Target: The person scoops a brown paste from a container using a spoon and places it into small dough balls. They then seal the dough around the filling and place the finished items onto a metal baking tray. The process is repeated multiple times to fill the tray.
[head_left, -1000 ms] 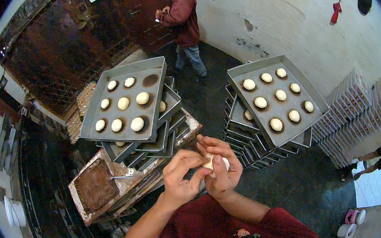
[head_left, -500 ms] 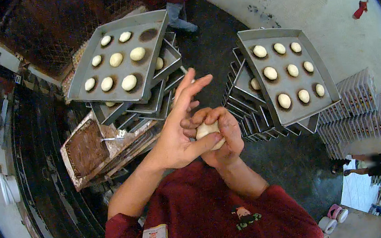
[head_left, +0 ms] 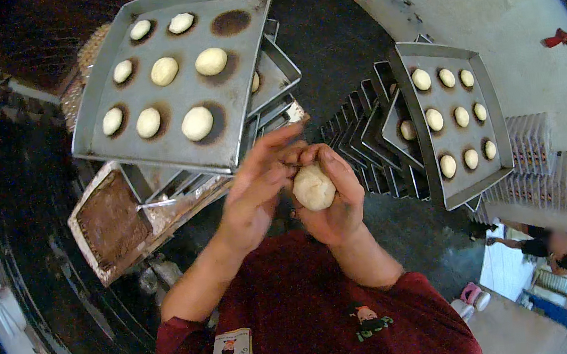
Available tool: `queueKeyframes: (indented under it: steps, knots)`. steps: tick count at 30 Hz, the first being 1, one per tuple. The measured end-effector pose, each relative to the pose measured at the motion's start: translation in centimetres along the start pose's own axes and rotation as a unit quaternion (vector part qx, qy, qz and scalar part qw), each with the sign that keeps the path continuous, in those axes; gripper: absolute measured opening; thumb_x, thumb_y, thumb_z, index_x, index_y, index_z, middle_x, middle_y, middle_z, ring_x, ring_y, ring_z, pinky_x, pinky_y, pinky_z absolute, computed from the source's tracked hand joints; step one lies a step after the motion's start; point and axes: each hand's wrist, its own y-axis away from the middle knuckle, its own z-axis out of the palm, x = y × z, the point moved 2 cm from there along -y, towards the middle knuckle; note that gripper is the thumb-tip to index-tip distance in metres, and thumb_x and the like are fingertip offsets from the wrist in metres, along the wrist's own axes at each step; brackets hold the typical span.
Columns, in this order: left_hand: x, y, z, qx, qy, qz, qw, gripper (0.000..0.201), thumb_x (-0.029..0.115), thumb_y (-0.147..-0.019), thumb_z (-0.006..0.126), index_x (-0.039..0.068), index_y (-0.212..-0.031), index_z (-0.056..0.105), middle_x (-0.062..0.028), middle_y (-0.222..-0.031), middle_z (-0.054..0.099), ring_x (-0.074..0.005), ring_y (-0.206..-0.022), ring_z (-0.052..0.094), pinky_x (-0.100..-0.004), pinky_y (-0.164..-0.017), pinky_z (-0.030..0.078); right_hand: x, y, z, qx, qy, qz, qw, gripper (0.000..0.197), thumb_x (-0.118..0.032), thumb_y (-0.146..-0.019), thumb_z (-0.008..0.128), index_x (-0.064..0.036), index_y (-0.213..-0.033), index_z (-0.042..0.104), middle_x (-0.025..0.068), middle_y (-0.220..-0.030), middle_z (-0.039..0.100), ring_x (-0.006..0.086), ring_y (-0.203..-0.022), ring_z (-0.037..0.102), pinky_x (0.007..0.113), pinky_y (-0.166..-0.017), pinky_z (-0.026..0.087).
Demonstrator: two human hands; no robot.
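Observation:
A round ball of pale dough (head_left: pixel 313 187) rests in my right hand (head_left: pixel 344 201), whose fingers curl around its far side and right edge. My left hand (head_left: pixel 254 193) is just left of the dough, somewhat blurred, its fingers stretched out toward the right fingertips. Whether the left hand touches the dough I cannot tell. Ahead on the left, a metal tray (head_left: pixel 144 154) holds several spaced dough balls (head_left: pixel 164 72), with one dark round spot bare at its far right. Another metal tray (head_left: pixel 436 166) with rows of dough balls (head_left: pixel 461 117) is on the right.
Crisscrossed trays (head_left: pixel 371 135) are stacked beneath the right tray, and more lie under the left one. A wooden box (head_left: pixel 110 224) with a brown surface stands at left. Ridged stacks (head_left: pixel 535 176) line the right wall. Another person (head_left: pixel 550 244) is at the far right.
My left thumb has come off the dough, so more of the ball shows. The left hand has drawn back slightly. The view has shifted, with the left tray appearing larger and nearer.

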Motion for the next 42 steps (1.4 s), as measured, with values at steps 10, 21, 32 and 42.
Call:
queueKeyframes:
  steps: [10,21,32,42]
  knots:
    - [16.4,0.7,-15.7,0.213,-0.348,0.191,0.893,0.052,0.021,-0.091,0.071,-0.001,-0.136,0.056,-0.0171,-0.143,0.056,-0.0288,-0.131,0.055,-0.0418,-0.107,0.045,1.3,-15.8,4.6,0.128,0.303,-0.054,0.943,0.025,-0.022,-0.104,0.057,0.0014,-0.106,0.064,0.0192,-0.116,0.068,0.0358,-0.114,0.067,0.046,-0.102,0.054]
    - [20.6,-0.5,-19.9,0.133,-0.426,0.146,0.883,0.045,0.02,-0.085,0.076,-0.002,-0.122,0.063,-0.0222,-0.124,0.066,-0.0329,-0.122,0.059,-0.044,-0.106,0.045,3.3,-37.2,4.3,-0.237,0.942,-0.22,0.088,0.066,-0.051,-0.106,0.046,-0.0027,-0.151,0.043,0.027,-0.151,0.048,0.0389,-0.135,0.054,0.044,-0.116,0.041]
    - [20.2,-0.6,-20.5,0.161,-0.382,0.106,0.904,0.042,0.018,-0.086,0.073,-0.006,-0.119,0.064,-0.0206,-0.119,0.068,-0.0315,-0.114,0.062,-0.0427,-0.101,0.048,1.6,-40.7,5.6,-0.287,0.888,-0.227,0.279,0.073,-0.045,-0.096,0.059,-0.0016,-0.152,0.04,0.0299,-0.151,0.043,0.0477,-0.144,0.036,0.056,-0.122,0.028]
    - [19.5,-0.3,-20.8,0.205,-0.34,0.138,0.907,0.038,0.018,-0.089,0.072,-0.005,-0.118,0.064,-0.02,-0.117,0.068,-0.0298,-0.112,0.062,-0.0421,-0.1,0.049,-1.9,-39.3,7.5,-0.389,0.855,-0.054,0.34,0.062,-0.005,-0.074,0.076,-0.0025,-0.133,0.059,0.0194,-0.129,0.06,0.0391,-0.121,0.058,0.047,-0.108,0.046]
